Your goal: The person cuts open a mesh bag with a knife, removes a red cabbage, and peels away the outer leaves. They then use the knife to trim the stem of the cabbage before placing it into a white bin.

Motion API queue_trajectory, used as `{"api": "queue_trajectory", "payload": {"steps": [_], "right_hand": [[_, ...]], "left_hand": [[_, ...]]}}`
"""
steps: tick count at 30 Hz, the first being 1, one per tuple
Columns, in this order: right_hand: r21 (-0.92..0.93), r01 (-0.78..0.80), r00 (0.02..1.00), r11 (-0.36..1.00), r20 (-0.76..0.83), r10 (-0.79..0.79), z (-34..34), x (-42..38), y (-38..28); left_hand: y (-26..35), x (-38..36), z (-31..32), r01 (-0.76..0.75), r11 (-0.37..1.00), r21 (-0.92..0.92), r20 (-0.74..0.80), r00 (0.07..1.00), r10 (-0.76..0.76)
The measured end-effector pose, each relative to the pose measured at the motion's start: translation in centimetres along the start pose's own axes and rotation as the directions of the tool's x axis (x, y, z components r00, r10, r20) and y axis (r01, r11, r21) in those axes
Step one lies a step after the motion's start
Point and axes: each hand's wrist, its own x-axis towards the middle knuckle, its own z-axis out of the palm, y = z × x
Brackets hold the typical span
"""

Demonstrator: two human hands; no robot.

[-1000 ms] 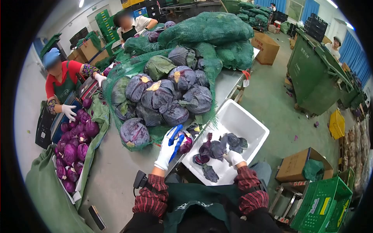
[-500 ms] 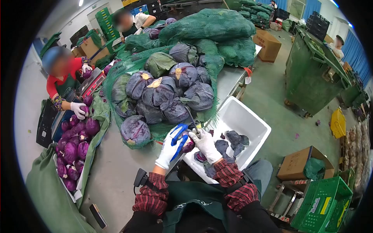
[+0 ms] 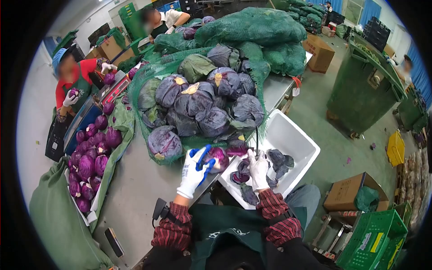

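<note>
My left hand (image 3: 193, 175), in a white glove with blue-coated fingers, grips a red cabbage (image 3: 218, 160) at the table's front edge. The cabbage shows a shiny purple side and a pale cut patch. My white-gloved right hand (image 3: 258, 171) is closed on a knife (image 3: 257, 140), its thin dark blade pointing up and away from me. A purple leaf (image 3: 238, 151) stretches between the cabbage and my right fingers. Beneath the right hand stands a white foam box (image 3: 302, 153) with loose dark leaves (image 3: 281, 163) in it. Beyond both hands, untrimmed cabbages (image 3: 193, 100) fill an opened green mesh bag (image 3: 143, 121).
Full mesh bags (image 3: 252, 28) lie at the table's far end. At left, peeled cabbages (image 3: 87, 166) fill a lined container beside a person in red (image 3: 87, 67). A green wheeled bin (image 3: 360, 90), a cardboard box (image 3: 355, 192) and a green crate (image 3: 373, 238) stand at right.
My right hand and knife have moved right, away from the cabbage, drawing out a leaf. More of the cabbage's purple side shows. The person in red has raised a cabbage from the pile.
</note>
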Motion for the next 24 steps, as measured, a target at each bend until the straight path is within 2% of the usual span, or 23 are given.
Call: {"api": "queue_trajectory", "payload": {"steps": [1, 2, 3, 4, 5, 6, 7, 8, 9, 10, 11, 12, 13, 14, 15, 16, 18, 19, 20, 21, 22, 24], "right_hand": [[0.169, -0.022, 0.993, 0.985, 0.117, 0.002, -1.2, -0.5, -0.6], [0.163, -0.02, 0.993, 0.986, 0.117, 0.001, -2.5, -0.6, -1.2], [0.193, -0.029, 0.988, 0.981, 0.156, -0.001, -4.1, -0.4, -2.5], [0.223, -0.039, 0.982, 0.974, 0.19, -0.004, -5.1, 0.1, -3.2], [0.186, 0.031, 0.989, 0.982, 0.135, -0.057, -4.0, 1.4, -1.9], [0.183, 0.029, 0.99, 0.983, 0.131, -0.054, -3.0, 2.9, -1.4], [0.115, 0.192, 0.981, 0.975, 0.003, -0.194, -1.9, 4.5, -1.2], [0.03, 0.344, 0.934, 0.938, -0.113, -0.339, -1.2, 5.8, -1.6], [0.033, 0.347, 0.933, 0.937, -0.111, -0.341, -0.9, 6.5, -2.7], [-0.012, 0.251, 0.967, 0.968, 0.044, -0.251, -0.9, 6.8, -4.4], [-0.072, 0.161, 0.971, 0.984, 0.191, -0.145, -1.2, 7.3, -5.8], [-0.07, 0.164, 0.97, 0.984, 0.193, -0.148, -1.8, 7.9, -6.9], [-0.042, 0.216, 0.933, 0.975, 0.304, -0.194, -2.5, 8.3, -7.9], [-0.008, 0.263, 0.88, 0.965, 0.411, -0.237, -3.2, 8.2, -8.7], [-0.003, 0.185, 0.875, 0.983, 0.456, -0.163, -4.2, 7.9, -9.5], [0.001, 0.188, 0.874, 0.982, 0.456, -0.168, -4.4, 7.5, -9.8], [0.045, 0.18, 0.939, 0.983, 0.29, -0.185, -4.6, 5.0, -9.1], [0.14, 0.264, 0.936, 0.954, 0.202, -0.288, -2.5, 3.6, -6.3], [0.235, 0.235, 0.945, 0.943, 0.172, -0.278, -3.4, 1.5, -6.8], [0.299, -0.048, 0.903, 0.953, 0.42, -0.086, -3.7, -0.1, -6.4], [0.286, 0.037, 0.909, 0.958, 0.388, -0.151, -3.9, -1.6, -5.9], [0.141, 0.193, 0.907, 0.971, 0.351, -0.232, -3.2, -3.2, -5.6]], "left_hand": [[-0.2, 0.3, 0.3, 0.025, 1.0, -0.006, -0.044, 0.999, -0.025], [-0.6, 0.6, 1.0, 0.045, 0.999, -0.015, -0.089, 0.995, -0.047], [-1.6, 0.9, 2.1, -0.003, 0.996, -0.093, -0.194, 0.981, -0.015], [-2.2, 1.0, 2.6, -0.017, 0.998, -0.054, -0.218, 0.976, 0.004], [-3.1, 1.2, 3.3, 0.069, 0.965, -0.254, -0.157, 0.981, -0.111], [-3.7, 1.3, 3.9, 0.161, 0.887, -0.434, -0.073, 0.974, -0.213], [-2.7, 1.3, 3.3, 0.168, 0.859, -0.484, -0.044, 0.975, -0.216], [-2.5, 1.2, 3.1, 0.169, 0.859, -0.483, -0.046, 0.975, -0.217], [-2.5, 1.2, 2.9, 0.1, 0.909, -0.406, -0.086, 0.985, -0.147], [-2.3, 1.2, 2.6, 0.03, 0.946, -0.322, -0.12, 0.99, -0.072], [-2.1, 1.4, 2.4, 0.029, 0.947, -0.32, -0.124, 0.99, -0.073], [-1.6, 1.6, 2.2, 0.077, 0.969, -0.236, -0.065, 0.993, -0.095], [-1.3, 1.5, 2.1, 0.124, 0.981, -0.148, -0.006, 0.992, -0.127], [-0.9, 1.4, 2.2, 0.132, 0.98, -0.146, -0.005, 0.991, -0.134], [-0.6, 1.5, 2.3, 0.124, 0.981, -0.152, -0.035, 0.991, -0.131], [-0.2, 1.8, 2.3, 0.111, 0.981, -0.157, -0.067, 0.99, -0.123], [-0.1, 1.8, 2.4, 0.154, 0.977, -0.149, -0.054, 0.985, -0.163], [-0.5, 1.7, 2.9, 0.131, 0.976, -0.176, -0.087, 0.985, -0.148], [-0.7, 1.6, 3.2, 0.107, 0.974, -0.201, -0.119, 0.984, -0.132], [-0.7, 1.7, 3.3, 0.108, 0.973, -0.202, -0.117, 0.984, -0.134], [-0.4, 1.8, 3.4, 0.133, 0.975, -0.178, -0.119, 0.981, -0.156], [0.5, 1.7, 3.6, 0.157, 0.975, -0.156, -0.115, 0.978, -0.176]]}}
